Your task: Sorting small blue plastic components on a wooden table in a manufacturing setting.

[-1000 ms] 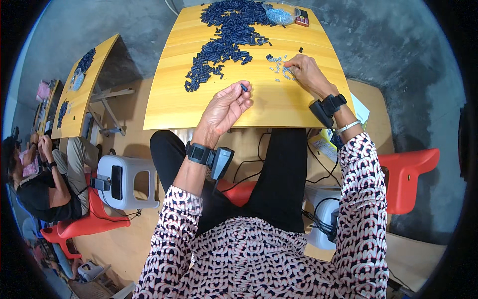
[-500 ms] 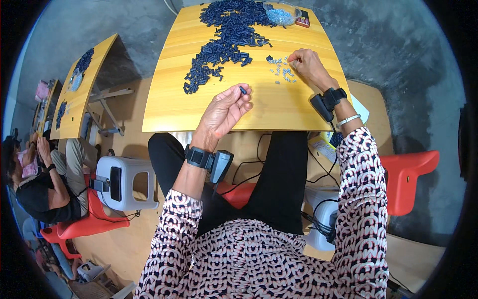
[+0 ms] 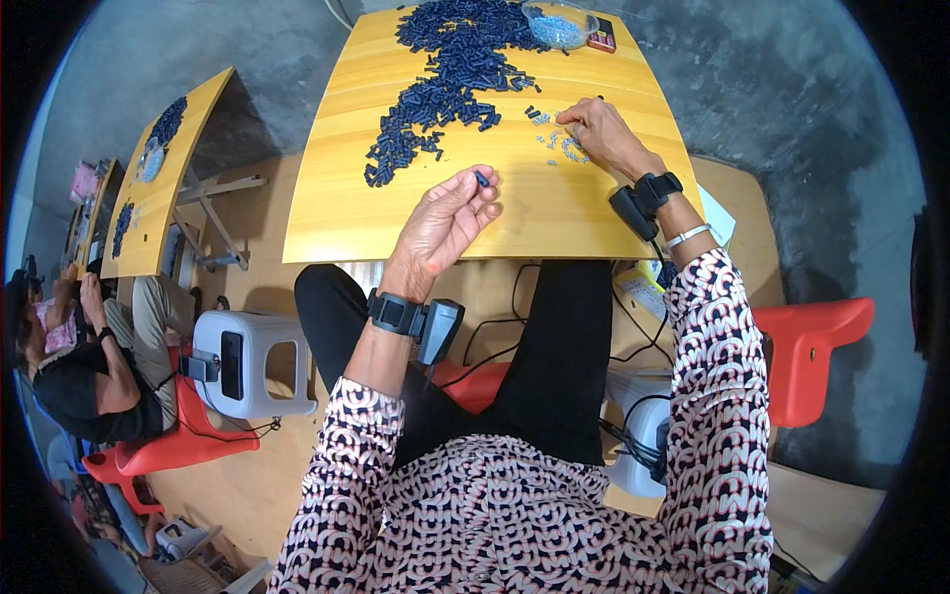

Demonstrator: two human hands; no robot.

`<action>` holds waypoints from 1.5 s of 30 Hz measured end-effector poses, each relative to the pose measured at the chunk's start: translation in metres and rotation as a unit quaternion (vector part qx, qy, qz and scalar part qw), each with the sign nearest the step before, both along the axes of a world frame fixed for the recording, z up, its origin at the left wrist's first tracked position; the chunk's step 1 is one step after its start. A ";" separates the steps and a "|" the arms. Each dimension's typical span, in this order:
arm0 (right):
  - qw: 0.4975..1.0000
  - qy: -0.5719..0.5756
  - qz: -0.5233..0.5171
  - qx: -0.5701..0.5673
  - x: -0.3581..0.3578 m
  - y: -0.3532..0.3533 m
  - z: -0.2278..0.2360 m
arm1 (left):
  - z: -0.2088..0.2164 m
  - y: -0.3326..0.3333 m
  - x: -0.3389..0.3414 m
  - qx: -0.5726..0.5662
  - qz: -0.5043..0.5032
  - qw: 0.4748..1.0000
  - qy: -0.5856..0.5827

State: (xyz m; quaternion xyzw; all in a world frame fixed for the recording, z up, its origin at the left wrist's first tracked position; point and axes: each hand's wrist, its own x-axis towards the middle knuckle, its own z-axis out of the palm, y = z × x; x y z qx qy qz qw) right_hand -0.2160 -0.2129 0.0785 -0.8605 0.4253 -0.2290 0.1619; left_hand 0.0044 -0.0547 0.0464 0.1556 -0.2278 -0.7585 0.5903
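Between the thumb and fingers of my left hand (image 3: 442, 223) sits a small dark blue tube-shaped piece (image 3: 482, 179), held just above the near part of the table. My right hand (image 3: 609, 139) reaches over a scatter of tiny pale grey pieces (image 3: 569, 150), its thumb and forefinger pressed together at the edge of them. Whatever lies between those fingertips is too small to make out. A long heap of dark blue tube-shaped pieces (image 3: 445, 94) stretches from the far edge towards my left hand.
A clear round bowl with light blue bits (image 3: 559, 32) stands at the far right, beside a small red and black box (image 3: 602, 38). The yellow wooden table (image 3: 336, 213) ends before my knees. Another person sits at the left near a second table (image 3: 203, 129).
My right hand has shifted a little to the left over the tiny grey pieces. My left hand stays put with its dark blue piece.
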 end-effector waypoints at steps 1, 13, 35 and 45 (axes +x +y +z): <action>1.000 -0.004 0.005 -0.013 -0.002 -0.001 -0.002 | 0.000 0.000 0.000 0.000 0.000 1.000 0.000; 1.000 -0.024 -0.017 -0.001 0.004 0.001 0.011 | 0.000 0.001 0.002 -0.008 -0.010 1.000 0.015; 0.993 0.079 0.017 -0.086 0.014 -0.006 0.007 | 0.003 0.002 0.001 0.000 -0.003 1.000 -0.002; 0.988 0.104 0.032 -0.111 0.017 -0.004 0.007 | 0.005 0.003 0.000 0.000 0.003 1.000 -0.003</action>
